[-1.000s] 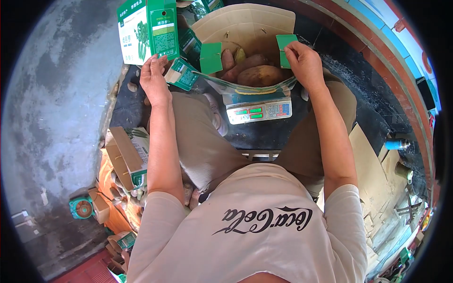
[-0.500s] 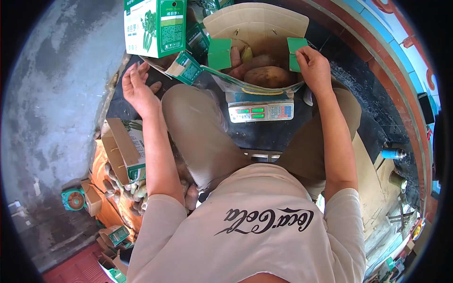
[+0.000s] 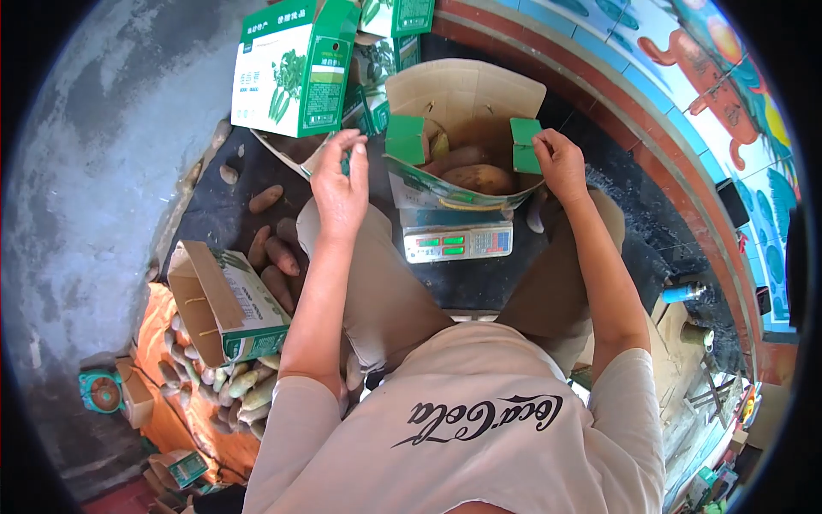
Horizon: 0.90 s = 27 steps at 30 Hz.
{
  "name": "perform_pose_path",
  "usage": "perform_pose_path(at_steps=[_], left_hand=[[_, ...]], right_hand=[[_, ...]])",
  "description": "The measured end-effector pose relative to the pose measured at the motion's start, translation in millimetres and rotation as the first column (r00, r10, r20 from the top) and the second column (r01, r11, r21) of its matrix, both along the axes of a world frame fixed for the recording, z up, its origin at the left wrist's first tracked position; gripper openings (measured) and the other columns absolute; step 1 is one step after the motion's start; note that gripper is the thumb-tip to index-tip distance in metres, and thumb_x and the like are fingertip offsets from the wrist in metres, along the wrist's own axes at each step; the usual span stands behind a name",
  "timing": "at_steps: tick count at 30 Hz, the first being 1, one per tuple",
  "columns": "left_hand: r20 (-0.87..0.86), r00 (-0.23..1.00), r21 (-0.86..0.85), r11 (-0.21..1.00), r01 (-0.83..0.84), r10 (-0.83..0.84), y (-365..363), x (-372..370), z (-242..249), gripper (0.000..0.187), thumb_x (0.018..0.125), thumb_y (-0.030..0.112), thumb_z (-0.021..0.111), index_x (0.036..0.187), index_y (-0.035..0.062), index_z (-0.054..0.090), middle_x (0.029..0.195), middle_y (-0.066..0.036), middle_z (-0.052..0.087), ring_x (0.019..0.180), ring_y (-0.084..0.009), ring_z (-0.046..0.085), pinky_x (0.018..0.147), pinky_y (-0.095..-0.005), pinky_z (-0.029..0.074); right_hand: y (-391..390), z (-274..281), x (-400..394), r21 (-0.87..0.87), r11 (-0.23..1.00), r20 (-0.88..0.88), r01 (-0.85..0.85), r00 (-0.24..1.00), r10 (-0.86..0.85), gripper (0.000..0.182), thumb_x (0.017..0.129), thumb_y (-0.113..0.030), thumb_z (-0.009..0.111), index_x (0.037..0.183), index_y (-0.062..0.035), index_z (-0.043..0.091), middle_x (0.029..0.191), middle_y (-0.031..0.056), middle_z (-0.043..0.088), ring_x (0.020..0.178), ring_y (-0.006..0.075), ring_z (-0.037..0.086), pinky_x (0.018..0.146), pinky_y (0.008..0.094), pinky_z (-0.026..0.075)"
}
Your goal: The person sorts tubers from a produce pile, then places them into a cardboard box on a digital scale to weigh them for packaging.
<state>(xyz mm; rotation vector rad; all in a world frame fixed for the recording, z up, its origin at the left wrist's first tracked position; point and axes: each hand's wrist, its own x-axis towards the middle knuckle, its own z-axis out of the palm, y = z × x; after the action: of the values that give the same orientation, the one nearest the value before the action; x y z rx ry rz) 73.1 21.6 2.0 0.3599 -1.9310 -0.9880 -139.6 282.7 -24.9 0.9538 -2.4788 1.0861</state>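
Observation:
An open cardboard box (image 3: 467, 86) with green side flaps stands on a digital scale (image 3: 458, 243) between my knees. Reddish-brown tubers (image 3: 479, 178) and a yellowish-green one lie inside it. My right hand (image 3: 562, 163) is at the box's right green flap (image 3: 527, 146), fingers closed in a pinch on its edge. Left of the box, above my knee, my left hand (image 3: 341, 176) is raised with thumb and fingers apart and nothing in it.
A green and white printed box (image 3: 291, 73) stands at upper left. Another open box (image 3: 231, 304) lies beside a heap of long roots (image 3: 244, 385) on orange sheeting. Loose tubers (image 3: 276, 253) lie left of my knee. A blue bottle (image 3: 683, 293) is at right.
My left hand has moved right, towards the box on the scale. My right hand stays at the right flap. The view has shifted, showing more of the left-side tubers and the wall at right.

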Motion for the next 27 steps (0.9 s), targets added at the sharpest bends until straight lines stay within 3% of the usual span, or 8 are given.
perform_pose_path(at_steps=[4,9,12,16,18,22,25,27], left_hand=[[0.006,1.000,-0.333,0.943,-0.017,0.020,8.3,10.9,9.3,0.014,0.082,0.006,0.061,0.095,0.0006,0.061,0.091,-0.015,0.064,0.084,-0.0321,0.062,0.078,-0.0384,0.048],[0.274,0.959,-0.520,0.829,0.208,-0.069,27.3,5.7,6.5,0.026,0.075,0.010,0.070,0.098,0.0022,0.059,0.099,-0.014,0.063,0.093,-0.0332,0.059,0.082,-0.0406,0.046],[0.423,0.896,-0.525,0.770,0.362,-0.133,39.5,-10.1,5.9,0.035,0.070,0.011,0.074,0.101,0.0037,0.059,0.107,-0.013,0.061,0.101,-0.0317,0.056,0.088,-0.0408,0.043],[0.602,0.787,-0.543,0.653,0.529,-0.137,36.1,-31.5,1.3,0.043,0.063,0.011,0.077,0.103,0.0071,0.060,0.111,-0.010,0.060,0.106,-0.0301,0.054,0.093,-0.0411,0.039],[0.656,0.745,-0.536,0.618,0.575,-0.124,25.6,-43.0,-3.7,0.044,0.061,0.013,0.078,0.101,0.0084,0.061,0.106,-0.009,0.061,0.104,-0.0279,0.055,0.091,-0.0402,0.039],[0.798,0.596,-0.439,0.591,0.677,-0.089,17.6,-64.0,-5.9,0.036,0.057,0.013,0.080,0.090,0.0101,0.065,0.096,-0.008,0.063,0.097,-0.0286,0.057,0.085,-0.0408,0.040],[0.825,0.558,-0.396,0.608,0.688,-0.094,15.1,-68.0,-8.8,0.026,0.057,0.011,0.080,0.078,0.0091,0.065,0.083,-0.008,0.063,0.088,-0.0291,0.058,0.078,-0.0418,0.042],[0.799,0.594,-0.426,0.609,0.669,-0.093,10.8,-64.9,-16.8,0.022,0.058,0.014,0.079,0.072,0.0097,0.063,0.077,-0.007,0.061,0.083,-0.0279,0.058,0.073,-0.0410,0.041]], right_hand=[[-14.6,41.2,-7.6,0.026,0.999,-0.053,-0.031,0.998,0.032,0.014,0.082,-0.019,0.061,0.083,-0.0049,0.064,0.079,0.0174,0.063,0.077,0.0364,0.061,0.066,0.0413,0.049],[-28.9,57.5,-29.0,-0.030,0.997,-0.194,-0.076,0.979,0.068,0.011,0.079,-0.018,0.059,0.080,-0.0080,0.065,0.078,0.0178,0.064,0.076,0.0368,0.062,0.066,0.0443,0.050],[-30.0,29.6,-42.9,0.062,0.998,-0.235,0.008,0.972,0.007,0.015,0.080,-0.021,0.056,0.077,-0.0082,0.063,0.069,0.0171,0.063,0.067,0.0373,0.062,0.063,0.0471,0.051],[-38.7,9.8,-53.5,0.142,0.989,-0.246,0.043,0.969,-0.007,0.017,0.080,-0.022,0.055,0.074,-0.0072,0.062,0.080,0.0130,0.064,0.075,0.0329,0.063,0.067,0.0444,0.051],[-51.8,1.3,-66.9,0.134,0.988,-0.253,0.070,0.967,-0.034,0.015,0.077,-0.019,0.056,0.080,-0.0051,0.061,0.088,0.0131,0.063,0.081,0.0330,0.063,0.068,0.0445,0.052],[-86.4,0.0,-103.5,0.048,0.995,-0.477,0.089,0.877,-0.055,0.018,0.077,-0.015,0.057,0.094,-0.0097,0.060,0.095,0.0109,0.059,0.090,0.0281,0.057,0.081,0.0400,0.043],[-109.4,-2.8,-118.4,0.183,0.963,-0.481,0.200,0.872,-0.090,0.024,0.079,-0.015,0.058,0.101,-0.0090,0.059,0.099,0.0105,0.060,0.093,0.0273,0.058,0.082,0.0402,0.045],[-125.1,-7.0,-122.0,0.329,0.923,-0.300,0.198,0.949,-0.096,0.024,0.078,-0.015,0.059,0.102,-0.0097,0.061,0.099,0.0087,0.060,0.093,0.0268,0.059,0.081,0.0397,0.046]])
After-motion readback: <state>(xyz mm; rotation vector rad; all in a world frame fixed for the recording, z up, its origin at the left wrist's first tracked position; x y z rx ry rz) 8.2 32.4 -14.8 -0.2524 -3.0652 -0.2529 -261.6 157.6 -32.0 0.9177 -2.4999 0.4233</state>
